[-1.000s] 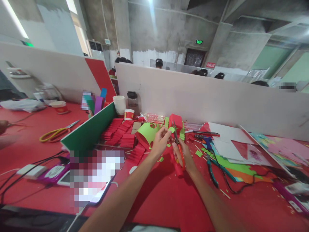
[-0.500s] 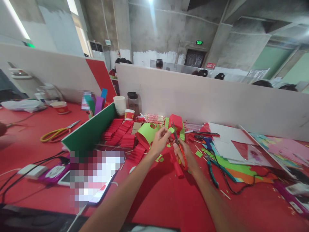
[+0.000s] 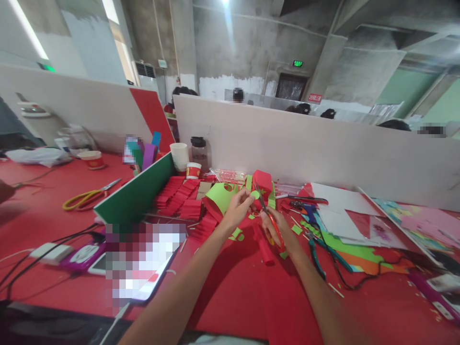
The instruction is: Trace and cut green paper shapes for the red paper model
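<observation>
Between the fingertips of my left hand (image 3: 240, 205) is a small round piece of light green paper (image 3: 255, 194). My right hand (image 3: 273, 226) is wrapped round the orange handles of a pair of scissors (image 3: 261, 197), whose blades point up and away beside the green piece. Whether the blades touch its edge I cannot tell. Behind my left hand lies a curved sheet of green paper (image 3: 220, 195) with holes cut in it. A red paper box shape (image 3: 262, 180) stands just beyond the scissors. Below my hands lies a red paper roll (image 3: 265, 249), among green scraps (image 3: 236, 234).
Stacked folded red paper strips (image 3: 176, 194) lie left, beside a green divider board (image 3: 134, 189). A lit phone (image 3: 151, 273) lies nearer me. Teal-handled pliers (image 3: 316, 256) and paper sheets (image 3: 345, 215) are at right. Paper cups (image 3: 179, 155) and a bottle (image 3: 199, 152) stand by the white partition (image 3: 305, 143).
The scissors and my right hand have shifted very slightly, with the handles spread a little differently. My left hand still pinches the green piece. The whole view has moved a touch.
</observation>
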The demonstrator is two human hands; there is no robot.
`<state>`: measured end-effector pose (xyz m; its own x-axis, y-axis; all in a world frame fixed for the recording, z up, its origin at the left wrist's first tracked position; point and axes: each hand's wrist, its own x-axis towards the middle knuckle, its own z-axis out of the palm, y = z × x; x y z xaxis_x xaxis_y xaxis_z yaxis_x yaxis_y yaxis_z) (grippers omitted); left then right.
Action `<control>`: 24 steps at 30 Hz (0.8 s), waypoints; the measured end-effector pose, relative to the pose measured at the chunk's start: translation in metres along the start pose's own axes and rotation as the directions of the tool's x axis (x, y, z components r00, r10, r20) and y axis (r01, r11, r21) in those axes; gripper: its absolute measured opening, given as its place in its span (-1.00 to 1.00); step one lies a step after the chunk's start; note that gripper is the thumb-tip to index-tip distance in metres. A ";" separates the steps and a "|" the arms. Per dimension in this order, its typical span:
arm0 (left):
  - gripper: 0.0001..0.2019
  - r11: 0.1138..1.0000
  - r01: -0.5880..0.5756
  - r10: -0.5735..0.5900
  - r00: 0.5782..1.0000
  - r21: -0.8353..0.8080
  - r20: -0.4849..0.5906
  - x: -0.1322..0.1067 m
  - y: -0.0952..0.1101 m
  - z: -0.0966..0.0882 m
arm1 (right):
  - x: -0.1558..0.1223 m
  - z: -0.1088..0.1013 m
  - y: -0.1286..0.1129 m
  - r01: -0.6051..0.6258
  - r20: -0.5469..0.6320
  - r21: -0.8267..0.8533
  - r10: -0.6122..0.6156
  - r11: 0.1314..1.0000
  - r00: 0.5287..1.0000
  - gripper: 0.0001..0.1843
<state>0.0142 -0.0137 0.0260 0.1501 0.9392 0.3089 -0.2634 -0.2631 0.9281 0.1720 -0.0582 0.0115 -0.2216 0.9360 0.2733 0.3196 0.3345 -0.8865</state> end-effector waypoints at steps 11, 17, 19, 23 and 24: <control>-0.76 1.000 0.019 -0.019 1.000 0.010 0.009 0.003 -0.004 -0.003 | -0.001 -0.001 -0.005 0.007 -0.007 -0.016 -0.007 1.000 1.000 -0.59; -0.76 1.000 0.014 -0.015 1.000 0.014 0.028 0.002 -0.001 -0.004 | 0.000 -0.003 -0.007 0.003 0.005 -0.013 -0.003 1.000 1.000 -0.56; -0.76 1.000 0.009 -0.010 0.999 0.022 0.038 0.002 -0.001 -0.004 | 0.000 -0.004 -0.007 0.010 -0.002 -0.016 -0.010 1.000 1.000 -0.57; -0.75 1.000 0.010 -0.011 0.999 0.028 0.033 0.002 -0.002 -0.004 | 0.000 -0.005 -0.007 0.005 0.006 -0.012 -0.005 1.000 1.000 -0.61; -0.74 1.000 0.009 -0.010 0.999 0.029 0.034 0.002 -0.002 -0.004 | 0.000 -0.005 -0.006 0.001 0.008 -0.014 -0.001 1.000 1.000 -0.62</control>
<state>0.0111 -0.0107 0.0239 0.1851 0.9338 0.3061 -0.2346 -0.2605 0.9365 0.1747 -0.0601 0.0189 -0.2298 0.9347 0.2713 0.3319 0.3373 -0.8810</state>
